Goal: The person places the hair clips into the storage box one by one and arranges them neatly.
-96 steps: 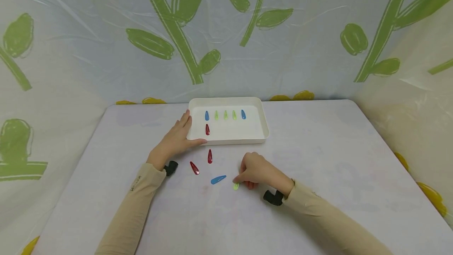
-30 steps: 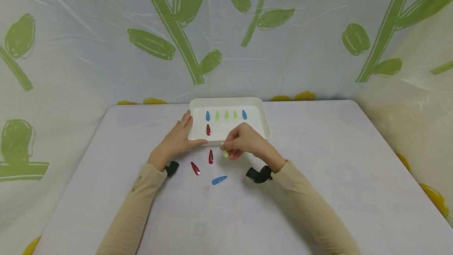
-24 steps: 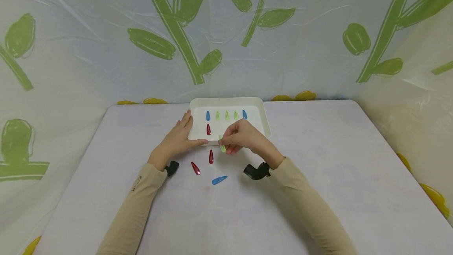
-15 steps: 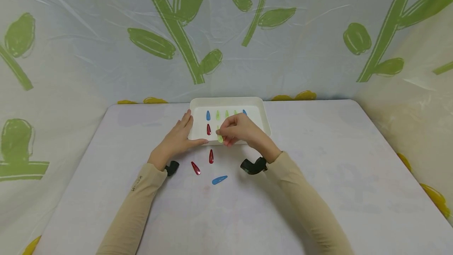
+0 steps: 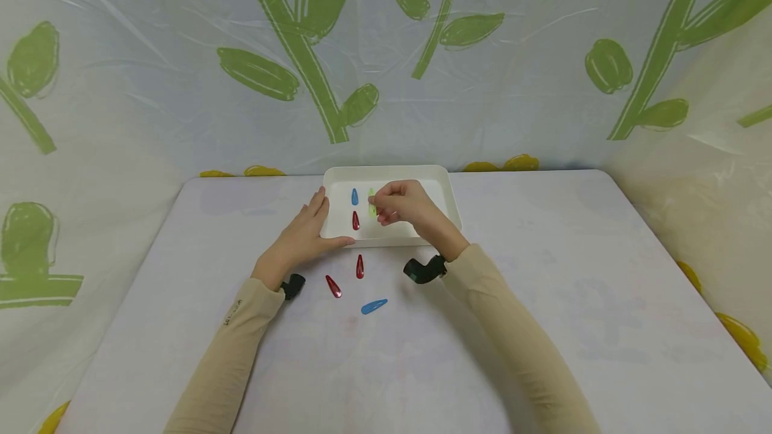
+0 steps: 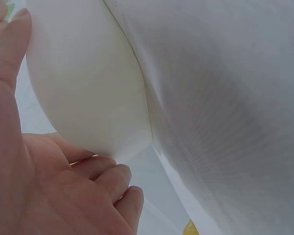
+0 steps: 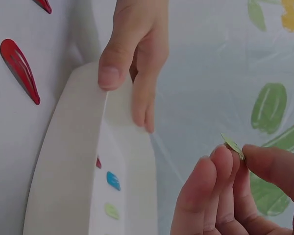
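Observation:
My left hand [image 5: 298, 236] rests at the near left corner of a white tray [image 5: 395, 242], thumb along the front wall and fairly straight fingers along the left side. Over the tray, my right hand [image 5: 404, 205] pinches a light green snap hair clip [image 7: 233, 146] between thumb and fingertips. Inside the tray lie a blue hair clip [image 5: 354, 197] and a red hair clip [image 5: 356, 221]. A green hair clip [image 7: 111, 211] in the tray shows in the right wrist view. The right hand hides other clips of the back row in the head view.
In front of the tray, a red clip [image 5: 360, 266], another red clip [image 5: 334, 286] and a blue clip [image 5: 374, 307] lie on the white table [image 5: 301, 380]. A patterned sheet [image 5: 482, 99] hangs behind the table. Each wrist wears a black camera.
My right hand has picked up the green clip from the table and carried it forward and left, over the tray's front wall toward the back row. The left hand has stayed at the tray corner.

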